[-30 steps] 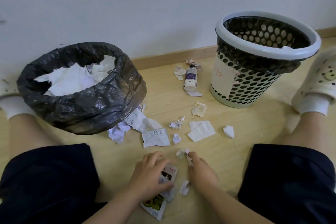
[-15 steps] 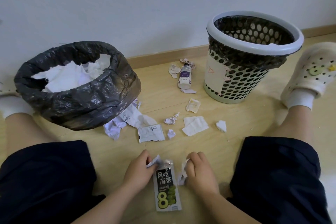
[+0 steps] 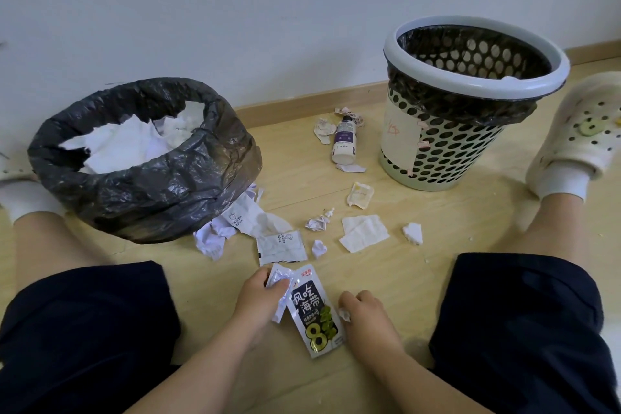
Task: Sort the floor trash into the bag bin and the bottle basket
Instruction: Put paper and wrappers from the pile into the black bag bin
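Head view: snack packet (image 3: pixel 314 311) right of bag bin (image 3: pixel 151 198) and nearer the camera, top corner pinched with a clear wrapper by left hand (image 3: pixel 260 299); right hand (image 3: pixel 364 316) curled round white scrap. Bag bin part full of paper; bottle (image 3: pixel 344 143) and paper scraps (image 3: pixel 364 232) to its right unsorted, bottle basket (image 3: pixel 437 158) farther right.

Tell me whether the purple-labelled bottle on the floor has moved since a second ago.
No. The bottle lies in the same spot left of the basket, its cap toward the baseboard.

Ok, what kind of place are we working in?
Likely an indoor room, home or office, down at floor level: wood-look floor, baseboard under a plain white wall, and a lined perforated basket.
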Demonstrator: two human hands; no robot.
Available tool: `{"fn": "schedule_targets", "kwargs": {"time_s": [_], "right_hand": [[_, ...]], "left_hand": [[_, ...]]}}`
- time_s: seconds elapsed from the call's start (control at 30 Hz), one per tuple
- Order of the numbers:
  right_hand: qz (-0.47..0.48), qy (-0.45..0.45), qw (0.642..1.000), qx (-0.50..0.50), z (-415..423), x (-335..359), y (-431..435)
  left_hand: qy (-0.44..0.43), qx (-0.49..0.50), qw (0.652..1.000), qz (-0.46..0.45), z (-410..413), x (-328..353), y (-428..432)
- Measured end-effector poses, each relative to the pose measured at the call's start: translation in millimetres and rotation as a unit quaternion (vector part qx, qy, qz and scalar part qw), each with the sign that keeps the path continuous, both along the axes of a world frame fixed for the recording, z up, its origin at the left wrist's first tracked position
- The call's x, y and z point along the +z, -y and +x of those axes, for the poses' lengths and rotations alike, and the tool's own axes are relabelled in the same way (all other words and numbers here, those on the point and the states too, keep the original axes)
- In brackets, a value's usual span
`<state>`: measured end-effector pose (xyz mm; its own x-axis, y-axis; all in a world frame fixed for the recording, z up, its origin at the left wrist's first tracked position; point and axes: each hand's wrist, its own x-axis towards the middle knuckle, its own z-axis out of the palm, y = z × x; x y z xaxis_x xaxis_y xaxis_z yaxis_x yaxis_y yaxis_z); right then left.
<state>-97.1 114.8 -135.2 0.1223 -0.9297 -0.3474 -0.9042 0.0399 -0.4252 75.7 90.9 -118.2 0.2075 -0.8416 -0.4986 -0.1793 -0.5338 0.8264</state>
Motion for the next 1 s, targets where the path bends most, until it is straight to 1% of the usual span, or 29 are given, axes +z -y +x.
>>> {"fn": "schedule_targets", "kwargs": {"time_s": [0.07, 0.1, 0.17, 0.23, 0.3, 0.33, 0.4, 0.43, 0.47, 0.5, 0.57, 0.63, 0.7, 0.77, 0.8, 0.87, 0.9, 0.97, 1.0], "right_hand": [[0.024, 0.026, 0.998, -0.044, 0.0, 1.7, 6.2], [0.026, 0.038, 0.996, -0.073, -1.7, 3.5, 10.3], [0.022, 0.066, 0.989, -0.133, -8.1, 8.6, 19.2], [0.01, 0.095, 0.979, -0.181, -17.7, 11.5, 29.4], [0.004, 0.117, 0.967, -0.225, -26.4, 14.2, 41.1], [0.003, 0.118, 0.964, -0.239, -30.5, 15.6, 47.3], [0.002, 0.101, 0.962, -0.253, -39.8, 16.5, 60.1], [-0.01, 0.1, 0.96, -0.26, -44.6, 16.2, 65.5], [-0.026, 0.105, 0.957, -0.269, -49.6, 15.8, 70.6], [-0.042, 0.113, 0.952, -0.281, -54.1, 15.6, 75.3], [-0.076, 0.124, 0.942, -0.304, -61.7, 14.1, 85.1], [-0.085, 0.115, 0.938, -0.315, -66.5, 14.4, 93.7], [-0.038, 0.084, 0.945, -0.313, -67.9, 12.9, 100.8], [0.014, 0.052, 0.96, -0.276, -64.5, 8.8, 103.0], [0.022, 0.029, 0.969, -0.245, -62.4, 6.1, 101.9], [0.015, -0.018, 0.98, -0.197, -58.1, 1.6, 98.4], [0.01, -0.032, 0.981, -0.192, -56.7, 0.0, 96.4], [0.003, -0.047, 0.98, -0.194, -54.3, -1.3, 92.7], [0.001, -0.051, 0.98, -0.192, -52.5, -1.3, 91.6]], "left_hand": [[-0.038, 0.022, 0.999, 0.019, -1.5, 0.4, 3.8], [-0.043, 0.023, 0.999, 0.025, -2.2, -0.1, 6.6], [-0.024, 0.003, 1.0, 0.02, -3.7, -0.2, 12.3], [0.028, -0.039, 0.999, -0.004, -7.9, 1.5, 18.7], [0.095, -0.104, 0.989, -0.037, -13.1, 3.3, 25.9], [0.136, -0.15, 0.978, -0.052, -15.5, 4.4, 29.9], [0.229, -0.245, 0.939, -0.08, -18.9, 4.4, 40.8], [0.266, -0.277, 0.919, -0.091, -18.8, 4.7, 46.2], [0.291, -0.292, 0.905, -0.1, -17.7, 4.6, 51.8], [0.306, -0.295, 0.899, -0.108, -16.6, 5.2, 57.4], [0.32, -0.286, 0.895, -0.121, -14.6, 4.5, 67.9], [0.338, -0.294, 0.885, -0.129, -15.6, 4.5, 74.7], [0.361, -0.327, 0.864, -0.128, -19.0, 5.6, 81.3], [0.378, -0.367, 0.839, -0.135, -25.0, 6.3, 88.8], [0.382, -0.379, 0.831, -0.14, -28.5, 5.3, 93.0], [0.383, -0.397, 0.826, -0.119, -35.3, 5.1, 100.0], [0.382, -0.406, 0.824, -0.097, -37.8, 3.6, 102.3], [0.403, -0.432, 0.803, -0.075, -42.7, 1.3, 104.1], [0.411, -0.435, 0.798, -0.069, -44.3, -1.0, 103.9]]}}
